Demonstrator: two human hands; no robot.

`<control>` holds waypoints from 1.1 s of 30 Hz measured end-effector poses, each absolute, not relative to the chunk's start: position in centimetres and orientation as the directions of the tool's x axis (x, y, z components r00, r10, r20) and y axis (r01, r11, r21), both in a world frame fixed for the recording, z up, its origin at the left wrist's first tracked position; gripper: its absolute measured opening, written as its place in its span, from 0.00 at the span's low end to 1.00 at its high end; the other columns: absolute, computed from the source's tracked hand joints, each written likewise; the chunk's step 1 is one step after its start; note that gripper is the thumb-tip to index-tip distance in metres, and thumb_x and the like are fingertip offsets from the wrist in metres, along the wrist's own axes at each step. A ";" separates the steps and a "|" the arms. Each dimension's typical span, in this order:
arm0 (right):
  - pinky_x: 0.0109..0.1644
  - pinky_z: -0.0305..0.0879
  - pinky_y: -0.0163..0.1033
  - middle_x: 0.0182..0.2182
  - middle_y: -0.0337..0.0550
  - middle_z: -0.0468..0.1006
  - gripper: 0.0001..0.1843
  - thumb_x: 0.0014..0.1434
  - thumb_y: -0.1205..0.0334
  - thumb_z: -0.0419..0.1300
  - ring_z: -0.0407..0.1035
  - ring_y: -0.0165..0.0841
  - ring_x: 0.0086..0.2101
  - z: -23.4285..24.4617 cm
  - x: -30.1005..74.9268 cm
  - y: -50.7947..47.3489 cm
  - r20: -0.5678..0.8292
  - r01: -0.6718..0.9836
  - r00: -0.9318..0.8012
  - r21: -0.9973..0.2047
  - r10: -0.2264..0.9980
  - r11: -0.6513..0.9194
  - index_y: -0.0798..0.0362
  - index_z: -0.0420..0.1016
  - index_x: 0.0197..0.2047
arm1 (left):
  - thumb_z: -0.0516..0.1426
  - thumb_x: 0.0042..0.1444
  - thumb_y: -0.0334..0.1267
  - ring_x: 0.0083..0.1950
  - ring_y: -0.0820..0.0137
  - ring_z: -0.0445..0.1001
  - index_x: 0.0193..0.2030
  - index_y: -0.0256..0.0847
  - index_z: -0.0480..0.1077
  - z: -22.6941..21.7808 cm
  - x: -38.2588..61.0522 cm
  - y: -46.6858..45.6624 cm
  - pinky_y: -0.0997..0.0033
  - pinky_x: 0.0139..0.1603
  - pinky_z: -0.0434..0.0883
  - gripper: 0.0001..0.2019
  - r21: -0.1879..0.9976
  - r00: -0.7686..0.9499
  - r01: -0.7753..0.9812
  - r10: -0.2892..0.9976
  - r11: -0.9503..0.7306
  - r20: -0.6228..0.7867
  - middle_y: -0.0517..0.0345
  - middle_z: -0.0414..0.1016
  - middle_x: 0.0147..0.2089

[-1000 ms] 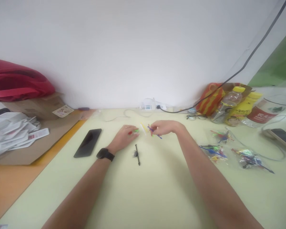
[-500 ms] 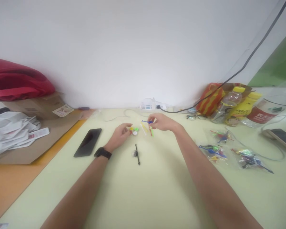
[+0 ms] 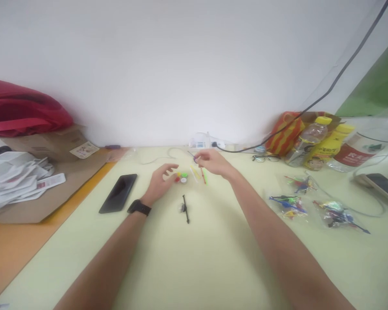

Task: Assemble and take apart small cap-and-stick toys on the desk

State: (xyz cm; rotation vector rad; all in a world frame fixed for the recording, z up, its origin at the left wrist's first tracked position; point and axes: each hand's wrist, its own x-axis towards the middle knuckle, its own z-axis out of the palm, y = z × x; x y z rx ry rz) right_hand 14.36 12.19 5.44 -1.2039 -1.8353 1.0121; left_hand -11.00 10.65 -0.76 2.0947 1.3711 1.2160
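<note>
My right hand (image 3: 213, 162) pinches a thin blue plastic piece (image 3: 190, 153) between thumb and fingertips, over the far part of the table; the fingers hide most of it. Below it lie several thin sticks: a white stick (image 3: 194, 175), a yellow one, a red one and a green stick (image 3: 205, 176). My left hand (image 3: 161, 183), a black watch on its wrist, has its fingers apart and curved. Beside its fingertips sit small round pieces, among them a white disc (image 3: 183, 180) and a green disc (image 3: 184, 175). Nearer me lies a black arrow-ended stick (image 3: 186, 210) with a greyish piece against it.
A black phone (image 3: 118, 193) lies left of my left hand. Clear bags of coloured plastic parts (image 3: 289, 205) lie at the right, with bottles (image 3: 328, 146) behind them. Glasses (image 3: 265, 158) and a power strip (image 3: 201, 141) are near the wall. Papers (image 3: 22, 176) rest on cardboard at left.
My right hand has moved slightly left and farther from me, carrying the blue piece off the sticks. My left hand has drawn back a little from the discs, uncovering the red one.
</note>
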 end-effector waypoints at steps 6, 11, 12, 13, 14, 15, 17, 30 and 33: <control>0.37 0.69 0.34 0.31 0.41 0.82 0.05 0.60 0.67 0.60 0.76 0.32 0.34 5.5 11.9 10.8 0.005 0.181 -0.414 -0.980 0.910 0.088 0.52 0.71 0.41 | 0.65 0.61 0.46 0.51 0.60 0.80 0.58 0.44 0.76 1.4 -8.5 9.4 0.61 0.48 0.79 0.19 0.854 0.223 0.197 0.870 -0.482 0.439 0.46 0.80 0.57; 0.26 0.59 0.31 0.30 0.40 0.81 0.06 0.60 0.63 0.58 0.73 0.32 0.32 5.5 11.0 9.9 -0.080 0.285 -0.433 -0.957 0.898 0.052 0.50 0.66 0.41 | 0.67 0.59 0.44 0.40 0.63 0.81 0.52 0.40 0.78 1.2 -8.1 8.9 0.64 0.40 0.78 0.17 0.909 0.260 0.093 0.891 -0.407 0.372 0.48 0.84 0.43; 0.26 0.58 0.30 0.29 0.39 0.80 0.05 0.60 0.62 0.58 0.71 0.31 0.30 5.4 10.8 9.8 -0.077 0.288 -0.435 -0.956 0.897 0.058 0.50 0.65 0.40 | 0.68 0.58 0.44 0.40 0.63 0.81 0.51 0.39 0.79 1.2 -8.1 9.0 0.64 0.40 0.78 0.16 0.913 0.260 0.092 0.895 -0.397 0.362 0.48 0.84 0.42; 0.25 0.57 0.30 0.28 0.38 0.78 0.05 0.60 0.61 0.58 0.69 0.30 0.28 5.3 10.7 9.8 -0.072 0.295 -0.429 -0.953 0.901 0.065 0.50 0.65 0.39 | 0.68 0.58 0.43 0.40 0.63 0.82 0.48 0.39 0.79 1.2 -8.2 9.0 0.63 0.40 0.79 0.15 0.915 0.259 0.097 0.898 -0.392 0.357 0.48 0.84 0.42; 0.25 0.56 0.30 0.27 0.37 0.76 0.05 0.61 0.61 0.58 0.67 0.29 0.27 5.1 10.5 9.8 -0.068 0.311 -0.410 -0.948 0.910 0.070 0.50 0.65 0.39 | 0.68 0.57 0.43 0.40 0.62 0.82 0.46 0.39 0.79 1.3 -8.2 9.0 0.63 0.41 0.79 0.14 0.914 0.257 0.109 0.899 -0.391 0.354 0.49 0.84 0.42; 0.25 0.55 0.30 0.27 0.36 0.74 0.05 0.61 0.60 0.58 0.65 0.28 0.26 4.9 10.4 9.9 -0.066 0.334 -0.381 -0.940 0.922 0.070 0.50 0.66 0.39 | 0.67 0.57 0.44 0.41 0.61 0.82 0.44 0.39 0.80 1.4 -8.3 9.0 0.62 0.41 0.80 0.13 0.910 0.254 0.128 0.900 -0.394 0.354 0.49 0.84 0.42; 0.25 0.56 0.31 0.28 0.35 0.72 0.06 0.63 0.58 0.57 0.64 0.28 0.26 4.4 10.3 10.3 -0.077 0.394 -0.321 -0.917 0.944 0.060 0.49 0.67 0.42 | 0.67 0.57 0.45 0.41 0.60 0.82 0.43 0.39 0.80 1.8 -8.6 9.0 0.60 0.43 0.81 0.13 0.894 0.260 0.194 0.900 -0.405 0.351 0.49 0.84 0.42; 0.36 0.64 0.35 0.39 0.41 0.80 0.14 0.48 0.74 0.68 0.74 0.35 0.37 4.8 11.7 9.8 -0.195 0.624 -0.703 -0.630 0.684 0.461 0.48 0.80 0.38 | 0.66 0.58 0.49 0.49 0.59 0.81 0.42 0.48 0.83 -0.4 -13.6 6.9 0.59 0.53 0.77 0.11 0.642 0.382 0.604 0.879 -0.471 0.285 0.53 0.84 0.48; 0.37 0.65 0.34 0.39 0.39 0.79 0.19 0.48 0.70 0.72 0.73 0.34 0.37 4.9 10.5 8.9 -0.224 0.490 -0.856 -0.642 0.467 0.590 0.48 0.81 0.45 | 0.66 0.58 0.50 0.51 0.59 0.79 0.43 0.48 0.83 -0.4 -13.6 7.2 0.59 0.55 0.75 0.11 0.571 0.408 0.621 0.844 -0.536 0.348 0.53 0.84 0.48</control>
